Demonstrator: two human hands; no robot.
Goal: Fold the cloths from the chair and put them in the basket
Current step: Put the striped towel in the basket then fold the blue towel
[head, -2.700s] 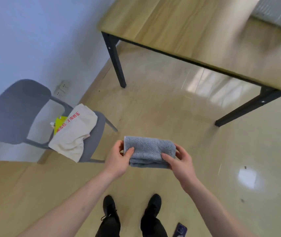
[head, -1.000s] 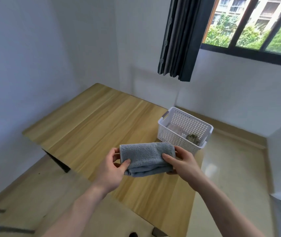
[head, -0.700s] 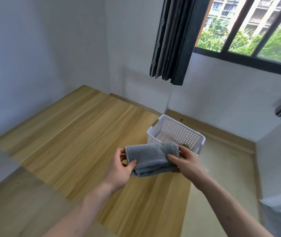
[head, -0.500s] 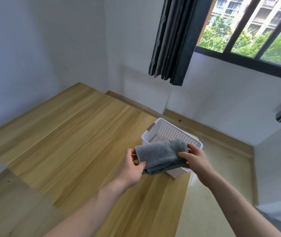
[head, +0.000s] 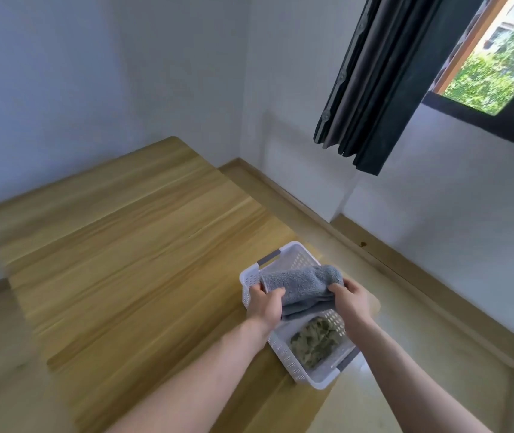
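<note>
Both hands were closed on the folded grey cloth [head: 301, 284] — the left hand [head: 265, 303] pinching its near-left end, the right hand [head: 348, 296] gripping its right end — so each grip was shut on fabric, with nothing else held.

The cloth hung over the far half of the white basket [head: 284, 354], at about rim height; whether it touched the rim could not be told. The basket sat at the right edge of the wooden table [head: 130, 270], and an olive-green cloth [head: 315, 340] already lay bunched in its near half.

By the look of it, the step in hand was the placing: folding seemed finished, and the bundle only needed lowering into the free far part of the basket. That move would call for both hands to descend together and level, then let go at once, so the layers would not slide apart.

The grey cloth looked like thick, soft terry, folded into a compact oblong — its lower layers sagged a little between the hands, which suggested it would slump if released unevenly.
</note>
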